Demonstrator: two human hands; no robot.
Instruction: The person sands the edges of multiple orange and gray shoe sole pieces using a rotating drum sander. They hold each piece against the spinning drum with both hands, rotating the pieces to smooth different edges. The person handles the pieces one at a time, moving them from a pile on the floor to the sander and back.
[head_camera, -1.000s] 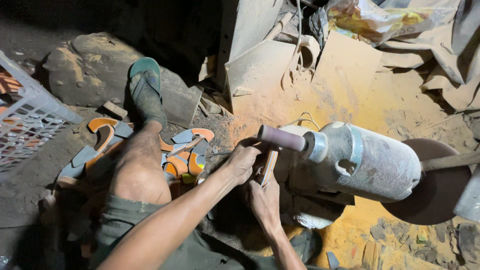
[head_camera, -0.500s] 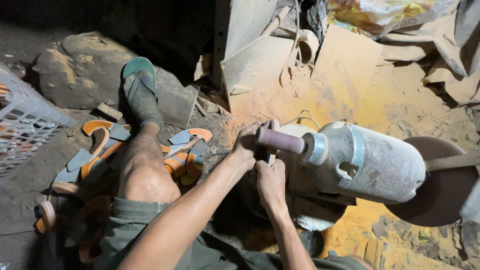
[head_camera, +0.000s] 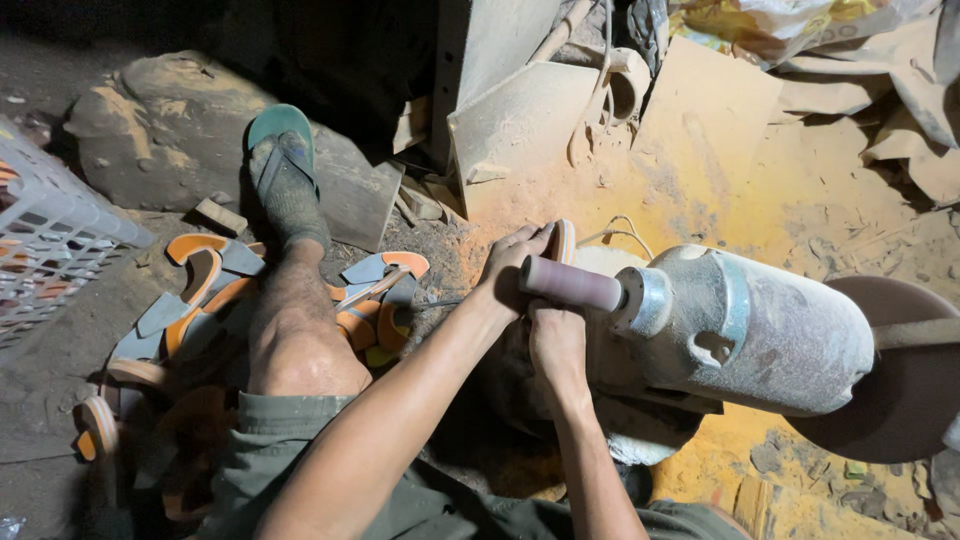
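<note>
Now raised, compared with a second ago: orange-edged curved piece (head_camera: 565, 240) up from under the sanding drum (head_camera: 570, 284) to stand on edge just behind it, top end clear above the drum, seemingly touching its far side. Lifted with it, left hand (head_camera: 515, 262), fingers curled shut round the piece's upper part, fingertips at the orange rim. Right hand (head_camera: 555, 345) also shifted up a little, directly beneath the drum, fingers closed; looks clamped on the lower end of the same piece, though hidden there by the drum, so cannot tell for sure. Unmoved meanwhile: dusty motor housing (head_camera: 760, 330) with its brown disc (head_camera: 900, 400) at the far end, pile of orange and grey cut pieces (head_camera: 200, 290) by the bent knee, white plastic crate (head_camera: 50, 230) at the left edge, sandalled foot (head_camera: 285, 170) propped on a block. Judging by the shift, sanding carried along the piece's curve, a fresh stretch of edge brought to the drum rather than lifted away.
</note>
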